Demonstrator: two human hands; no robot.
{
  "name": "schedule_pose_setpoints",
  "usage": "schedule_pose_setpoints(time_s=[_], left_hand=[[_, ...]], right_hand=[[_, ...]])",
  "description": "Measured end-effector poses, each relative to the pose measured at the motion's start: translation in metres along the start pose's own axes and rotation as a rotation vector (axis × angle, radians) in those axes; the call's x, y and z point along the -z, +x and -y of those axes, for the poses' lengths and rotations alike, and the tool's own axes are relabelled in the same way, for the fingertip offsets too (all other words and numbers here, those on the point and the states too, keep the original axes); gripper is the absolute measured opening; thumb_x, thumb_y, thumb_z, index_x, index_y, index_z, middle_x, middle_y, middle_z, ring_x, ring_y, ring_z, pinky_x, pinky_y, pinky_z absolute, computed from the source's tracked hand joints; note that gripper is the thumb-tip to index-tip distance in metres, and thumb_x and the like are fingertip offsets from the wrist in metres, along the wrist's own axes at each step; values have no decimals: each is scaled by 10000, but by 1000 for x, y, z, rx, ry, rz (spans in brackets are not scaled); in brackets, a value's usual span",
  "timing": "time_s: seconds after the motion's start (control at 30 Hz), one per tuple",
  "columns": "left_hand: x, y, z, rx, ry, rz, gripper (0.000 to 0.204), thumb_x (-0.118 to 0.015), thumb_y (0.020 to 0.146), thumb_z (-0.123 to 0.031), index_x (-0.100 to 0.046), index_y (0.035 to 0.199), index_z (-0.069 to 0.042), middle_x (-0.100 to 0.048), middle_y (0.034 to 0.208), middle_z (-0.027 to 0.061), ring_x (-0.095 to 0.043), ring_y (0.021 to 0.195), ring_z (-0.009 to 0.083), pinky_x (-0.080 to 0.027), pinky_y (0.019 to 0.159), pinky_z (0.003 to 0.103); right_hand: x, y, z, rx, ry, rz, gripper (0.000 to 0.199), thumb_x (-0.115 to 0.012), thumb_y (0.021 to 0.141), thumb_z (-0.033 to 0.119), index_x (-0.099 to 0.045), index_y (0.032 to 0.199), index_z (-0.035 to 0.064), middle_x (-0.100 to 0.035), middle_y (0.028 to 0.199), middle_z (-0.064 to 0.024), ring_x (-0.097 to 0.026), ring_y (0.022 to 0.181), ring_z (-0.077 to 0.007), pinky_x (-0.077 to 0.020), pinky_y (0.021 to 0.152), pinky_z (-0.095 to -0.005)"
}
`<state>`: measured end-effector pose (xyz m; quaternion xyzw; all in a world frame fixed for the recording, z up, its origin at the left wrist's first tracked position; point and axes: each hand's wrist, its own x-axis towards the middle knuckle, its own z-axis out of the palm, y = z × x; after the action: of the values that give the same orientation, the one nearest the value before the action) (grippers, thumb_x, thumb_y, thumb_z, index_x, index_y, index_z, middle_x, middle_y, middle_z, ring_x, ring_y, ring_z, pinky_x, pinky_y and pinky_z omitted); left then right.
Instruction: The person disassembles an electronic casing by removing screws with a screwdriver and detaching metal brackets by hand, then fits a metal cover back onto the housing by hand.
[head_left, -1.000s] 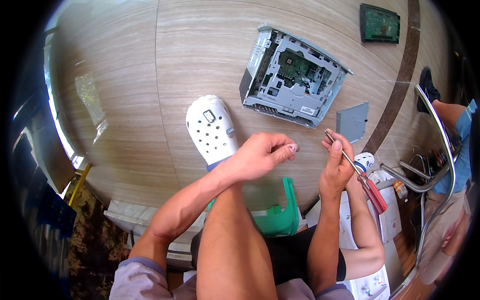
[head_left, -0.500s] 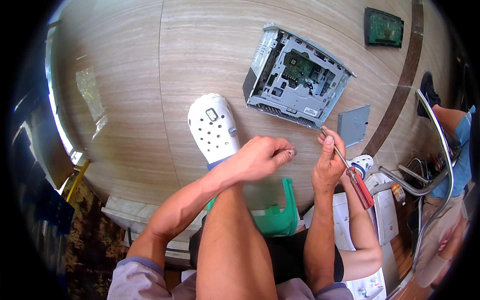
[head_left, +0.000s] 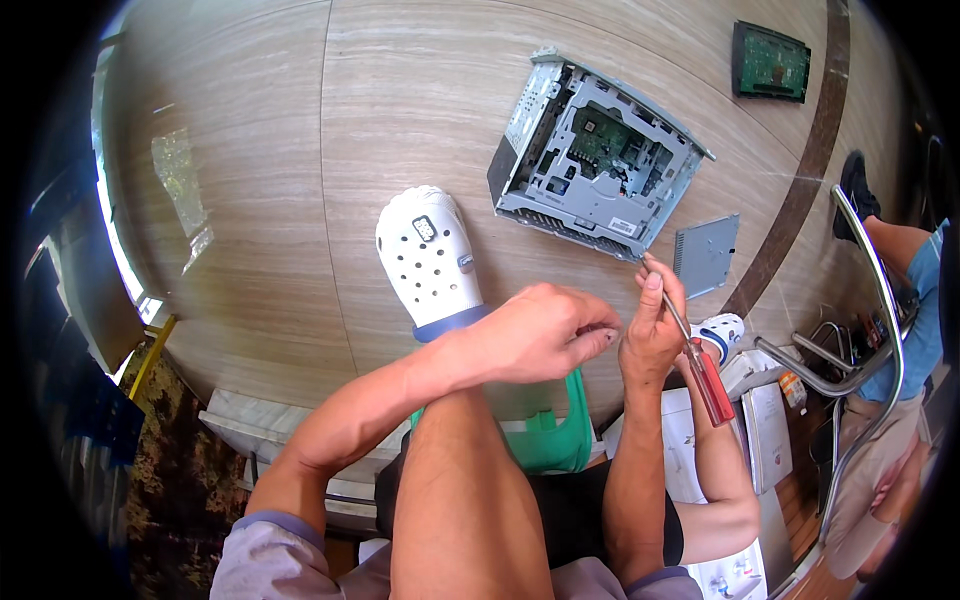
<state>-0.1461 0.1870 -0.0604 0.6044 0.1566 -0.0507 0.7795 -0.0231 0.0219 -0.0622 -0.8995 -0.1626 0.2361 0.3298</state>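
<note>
My right hand is closed around a screwdriver with a red translucent handle and a thin metal shaft. Its handle hangs toward me, while the tip end, partly covered by my fingers, lies by the near corner of an opened metal electronics unit. That silver box rests on the floor, and a green circuit board shows through cutouts in its top. Just left of the screwdriver, my left hand has its fingers curled and pressed together. Whatever they may hold is hidden. The left forearm lies across my knee.
A flat grey metal plate lies right of the unit. Farther right is a black-framed circuit board panel. My white clog stands left of the unit. A green plastic stool is below me. Beside a chrome chair frame sits another person.
My left hand has shifted right and slightly toward me, closer to my right hand. The screwdriver's handle has swung a little left; its tip end stays by the unit's corner.
</note>
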Motion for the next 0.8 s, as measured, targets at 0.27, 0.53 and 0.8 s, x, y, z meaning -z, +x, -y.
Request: schedule_pose_setpoints(time_s=[0.27, 0.53, 0.8], left_hand=[[-26, 35, -56, -652, 20, -318, 311, -750, 856, -186, -707, 1127, -40, -653, 940, 116, -611, 853, 297, -501, 756, 422], [-103, 78, -100, -864, 273, -286, 199, -706, 746, -206, -641, 852, -49, -604, 845, 47, -617, 838, 206, -486, 734, 362], [-113, 84, -67, -873, 379, -185, 172, -694, 758, -196, -628, 744, -38, -633, 686, 63, -689, 664, 239, -528, 533, 376]], right_hand=[[5, 6, -3, -233, -23, 99, 354, -534, 1119, 258, -645, 1318, -13, -695, 1269, -143, -686, 1124, -224, -540, 993, -342], [-12, -1, -10, -3, -68, -147, 234, -643, 1063, 177, -728, 1210, 17, -765, 1021, -118, -726, 919, -179, -587, 829, -314], [-17, -1, -8, -70, 73, -198, 277, -646, 1063, 152, -690, 1167, -100, -755, 1007, -167, -739, 910, -205, -629, 852, -331]])
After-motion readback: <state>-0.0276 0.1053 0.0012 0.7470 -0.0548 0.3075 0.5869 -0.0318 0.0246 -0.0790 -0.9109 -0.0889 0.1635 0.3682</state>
